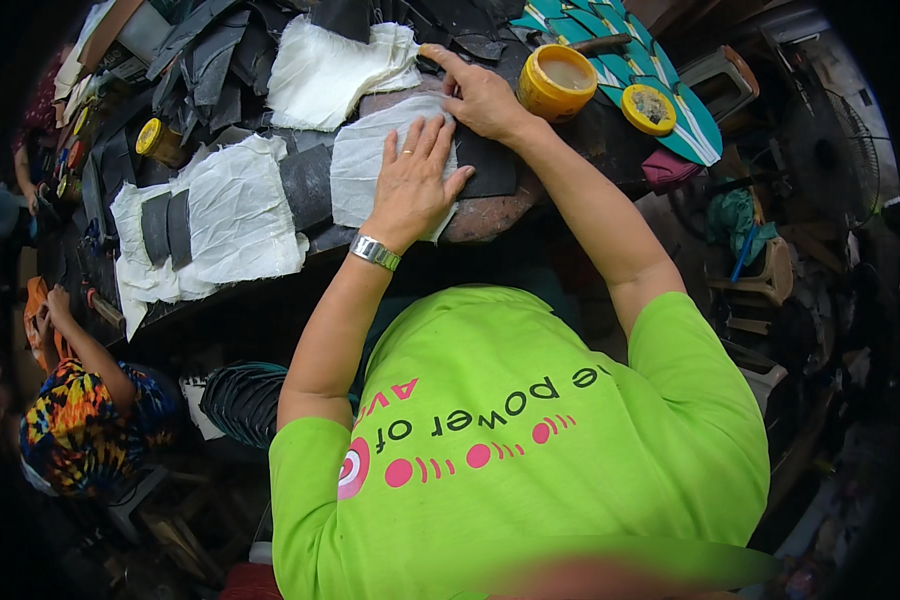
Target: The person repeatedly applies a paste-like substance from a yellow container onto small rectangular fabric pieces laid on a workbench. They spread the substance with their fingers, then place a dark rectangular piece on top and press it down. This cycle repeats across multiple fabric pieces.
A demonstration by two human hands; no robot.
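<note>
My left hand (pixel 417 185) lies flat, fingers extended, on a piece of thin white cloth (pixel 355 180). At the cloth's far right corner rests my right hand (pixel 485 103), its index finger stretched out and the other fingers partly bent; nothing shows in its grasp. Under the cloth is a reddish, worn slab (pixel 490 218). Black sheet pieces flank the cloth: a curved one (pixel 307 186) on the left and a flat one (pixel 488 168) on the right. Farther left, another white cloth (pixel 240 215) carries two narrow black curved strips (pixel 167 228).
Beyond my hands lies a frayed white cloth (pixel 320 80). A yellow tub (pixel 560 85) of pale paste stands right, beside a crusted yellow lid (pixel 648 109) on teal patterned pieces (pixel 695 125). Black scraps (pixel 210 60) pile far left. Another person (pixel 80 420) sits at left.
</note>
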